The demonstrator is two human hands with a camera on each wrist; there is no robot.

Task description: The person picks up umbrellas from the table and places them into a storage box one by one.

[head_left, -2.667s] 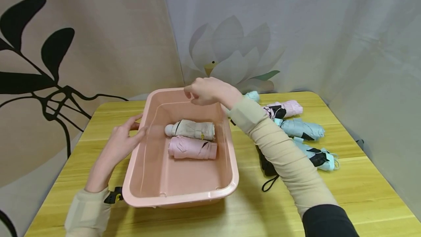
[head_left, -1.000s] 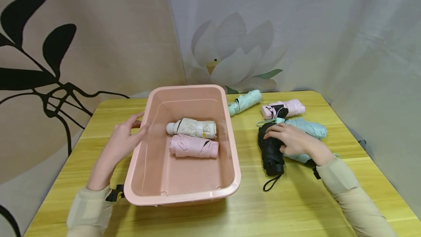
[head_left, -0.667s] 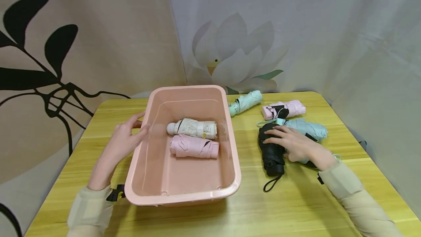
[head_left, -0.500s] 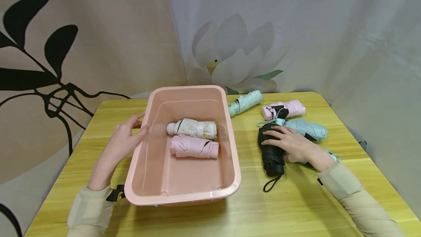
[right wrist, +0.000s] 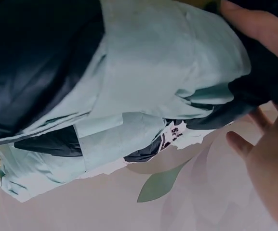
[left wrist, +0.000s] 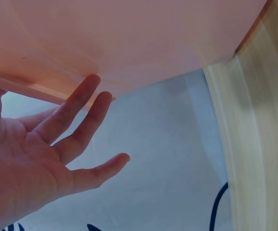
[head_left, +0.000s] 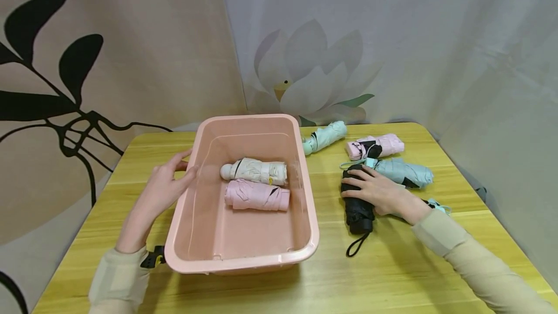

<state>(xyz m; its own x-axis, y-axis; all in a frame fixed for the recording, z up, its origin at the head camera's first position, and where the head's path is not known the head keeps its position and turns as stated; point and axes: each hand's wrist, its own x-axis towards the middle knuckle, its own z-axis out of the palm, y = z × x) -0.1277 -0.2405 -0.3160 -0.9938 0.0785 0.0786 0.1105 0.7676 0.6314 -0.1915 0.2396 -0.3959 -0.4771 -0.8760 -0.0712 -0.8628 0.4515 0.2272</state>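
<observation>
My left hand (head_left: pixel 162 188) holds the near-left side of a pink plastic tub (head_left: pixel 242 265), thumb over the rim; in the left wrist view its fingers (left wrist: pixel 83 132) spread along the outer wall. Inside the tub lie a folded cream umbrella (head_left: pixel 257 170) and a folded pink umbrella (head_left: pixel 257 195), side by side. To the right of the tub, my right hand (head_left: pixel 383 192) grips a folded black umbrella (head_left: pixel 360 214) lying on the table, fingers over its top. A pale blue umbrella (right wrist: pixel 177 53) looms close in the right wrist view.
Beyond the right hand lie a blue-grey umbrella (head_left: pixel 411 173), a pink-and-black one (head_left: pixel 390 144) and a mint one (head_left: pixel 329 135) by the tub's far right corner. A light blue umbrella (head_left: pixel 438 205) is mostly hidden under the right forearm. Curtains (head_left: pixel 501 86) back the wooden table (head_left: pixel 331 280).
My right hand has come from above the tub's far rim to the black umbrella, and its fingers have settled further over it. The left hand has stayed at the rim.
</observation>
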